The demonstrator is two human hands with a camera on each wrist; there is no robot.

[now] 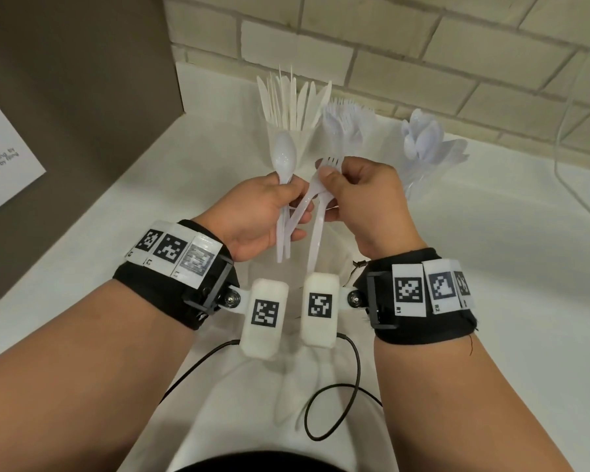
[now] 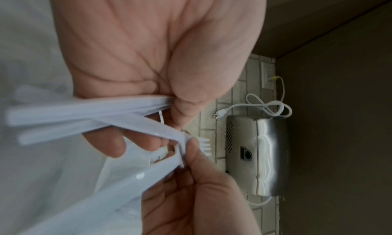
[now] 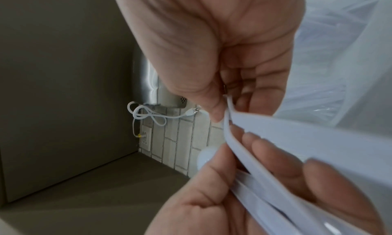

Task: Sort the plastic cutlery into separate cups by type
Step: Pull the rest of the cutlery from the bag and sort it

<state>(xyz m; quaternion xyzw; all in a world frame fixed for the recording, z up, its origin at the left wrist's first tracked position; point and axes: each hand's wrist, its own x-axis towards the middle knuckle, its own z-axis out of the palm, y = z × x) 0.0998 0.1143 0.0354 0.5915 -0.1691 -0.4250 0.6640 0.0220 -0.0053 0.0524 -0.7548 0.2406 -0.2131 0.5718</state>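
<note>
My left hand (image 1: pixel 280 199) grips a bunch of white plastic cutlery, with a spoon (image 1: pixel 284 158) sticking up from the fist and the handles (image 2: pixel 84 111) crossing the palm. My right hand (image 1: pixel 327 180) pinches a fork (image 1: pixel 332 162) at its neck between thumb and fingers (image 3: pixel 214 111). That fork's handle slants down into the left hand's bunch. A second white handle (image 1: pixel 315 240) hangs straight down from the right hand. Behind the hands stand three cups: one with knives (image 1: pixel 290 97), one with forks (image 1: pixel 348 122) and one with spoons (image 1: pixel 423 141).
The white counter (image 1: pixel 491 267) ends at a brick-tile wall (image 1: pixel 423 56) behind and a brown panel (image 1: pixel 82 97) with a paper notice on the left. A metal appliance (image 2: pixel 256 154) and a white cord (image 1: pixel 566 165) are on the right. Black cables (image 1: pixel 338 403) loop near me.
</note>
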